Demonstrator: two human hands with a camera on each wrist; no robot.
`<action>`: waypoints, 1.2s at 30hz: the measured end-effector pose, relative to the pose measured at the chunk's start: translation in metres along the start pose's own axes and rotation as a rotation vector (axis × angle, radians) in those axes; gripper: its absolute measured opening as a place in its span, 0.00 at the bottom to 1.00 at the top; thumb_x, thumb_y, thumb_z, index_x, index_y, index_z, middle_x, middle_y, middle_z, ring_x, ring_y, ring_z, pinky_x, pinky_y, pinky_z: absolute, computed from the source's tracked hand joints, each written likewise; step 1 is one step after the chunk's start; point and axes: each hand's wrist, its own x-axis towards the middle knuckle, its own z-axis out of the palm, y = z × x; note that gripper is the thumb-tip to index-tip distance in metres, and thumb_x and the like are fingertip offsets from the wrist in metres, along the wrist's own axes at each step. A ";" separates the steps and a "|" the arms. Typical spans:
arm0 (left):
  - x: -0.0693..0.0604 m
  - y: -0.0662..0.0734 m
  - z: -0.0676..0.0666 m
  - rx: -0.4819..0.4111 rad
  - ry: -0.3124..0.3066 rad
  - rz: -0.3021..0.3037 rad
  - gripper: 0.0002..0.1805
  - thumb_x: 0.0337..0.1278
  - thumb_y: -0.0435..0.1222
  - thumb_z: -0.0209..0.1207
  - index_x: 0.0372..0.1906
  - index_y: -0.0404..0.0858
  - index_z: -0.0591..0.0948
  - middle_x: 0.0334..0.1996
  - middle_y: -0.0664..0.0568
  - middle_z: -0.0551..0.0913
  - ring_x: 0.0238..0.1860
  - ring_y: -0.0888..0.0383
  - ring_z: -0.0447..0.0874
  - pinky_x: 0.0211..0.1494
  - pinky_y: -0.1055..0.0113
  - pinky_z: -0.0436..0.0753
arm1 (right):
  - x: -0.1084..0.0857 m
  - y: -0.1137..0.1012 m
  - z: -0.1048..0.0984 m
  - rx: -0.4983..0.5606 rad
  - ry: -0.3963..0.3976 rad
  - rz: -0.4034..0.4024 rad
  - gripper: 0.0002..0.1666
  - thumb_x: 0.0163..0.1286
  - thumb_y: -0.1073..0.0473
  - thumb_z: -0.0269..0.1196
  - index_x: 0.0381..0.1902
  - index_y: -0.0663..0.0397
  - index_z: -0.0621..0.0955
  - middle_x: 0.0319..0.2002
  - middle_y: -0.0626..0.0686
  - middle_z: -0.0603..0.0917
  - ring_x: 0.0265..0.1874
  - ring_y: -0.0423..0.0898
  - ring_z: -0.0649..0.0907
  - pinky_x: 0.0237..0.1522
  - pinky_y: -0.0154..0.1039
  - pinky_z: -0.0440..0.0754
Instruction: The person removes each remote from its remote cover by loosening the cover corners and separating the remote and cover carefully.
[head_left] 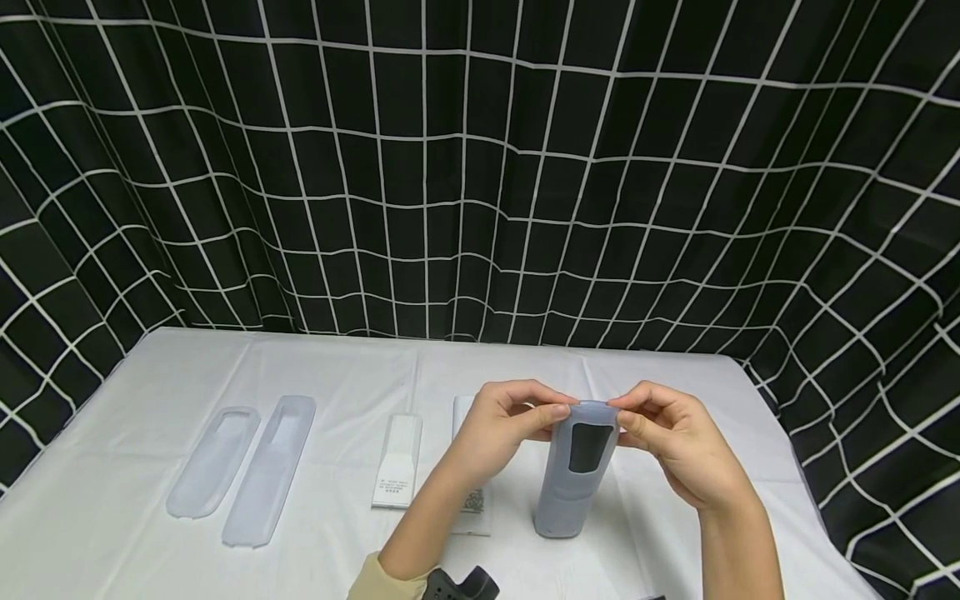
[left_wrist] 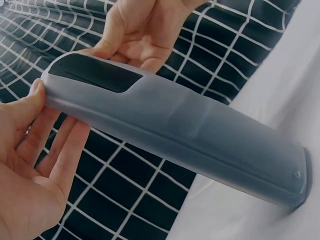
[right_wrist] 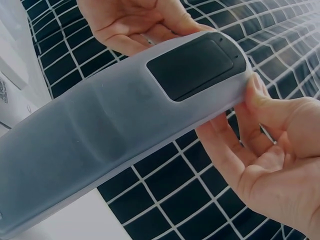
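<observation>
A dark remote control [head_left: 590,448] stands on end on the table, inside a translucent silicone cover [head_left: 564,504]. Its black surface shows bare through the cover's cut-out near the top. My left hand [head_left: 491,429] pinches the upper left edge of the cover between thumb and fingers. On the opposite side, the thumb and fingers of my right hand [head_left: 678,446] pinch the upper right edge. In the left wrist view the cover's lower end [left_wrist: 285,175] meets the white cloth. The right wrist view shows the cover [right_wrist: 95,120] fitting closely around the remote's body.
Two translucent covers [head_left: 213,462] [head_left: 272,471] lie side by side at the left. A white remote-like piece [head_left: 397,462] with printed text lies mid-table. Beside it, a white piece with a QR code [head_left: 472,502] is partly hidden by my left arm. A black gridded curtain [head_left: 465,167] hangs behind.
</observation>
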 end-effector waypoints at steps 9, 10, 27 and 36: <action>0.002 -0.002 0.001 -0.004 0.008 -0.003 0.11 0.73 0.27 0.60 0.48 0.19 0.84 0.48 0.29 0.88 0.36 0.69 0.87 0.46 0.63 0.91 | 0.001 0.001 0.000 0.013 0.006 0.011 0.22 0.78 0.77 0.55 0.46 0.47 0.88 0.41 0.46 0.89 0.40 0.39 0.89 0.41 0.38 0.90; 0.002 -0.002 0.001 -0.003 0.010 -0.004 0.11 0.73 0.27 0.60 0.48 0.19 0.84 0.48 0.29 0.88 0.36 0.69 0.87 0.46 0.63 0.91 | 0.001 0.001 0.000 0.012 0.008 0.011 0.22 0.78 0.77 0.55 0.46 0.47 0.88 0.41 0.46 0.89 0.40 0.39 0.89 0.41 0.38 0.90; 0.002 -0.001 0.003 0.012 0.058 -0.042 0.11 0.73 0.28 0.62 0.50 0.22 0.85 0.48 0.31 0.88 0.34 0.69 0.86 0.43 0.66 0.91 | 0.002 0.002 0.004 0.001 0.058 0.017 0.21 0.78 0.76 0.56 0.44 0.46 0.89 0.42 0.45 0.90 0.40 0.38 0.88 0.39 0.37 0.89; 0.002 -0.002 0.004 0.022 0.091 -0.045 0.11 0.72 0.28 0.62 0.50 0.23 0.86 0.47 0.31 0.87 0.32 0.69 0.85 0.41 0.69 0.90 | 0.003 0.002 0.005 0.002 0.090 0.032 0.22 0.77 0.76 0.56 0.44 0.46 0.89 0.41 0.45 0.89 0.40 0.38 0.88 0.40 0.38 0.90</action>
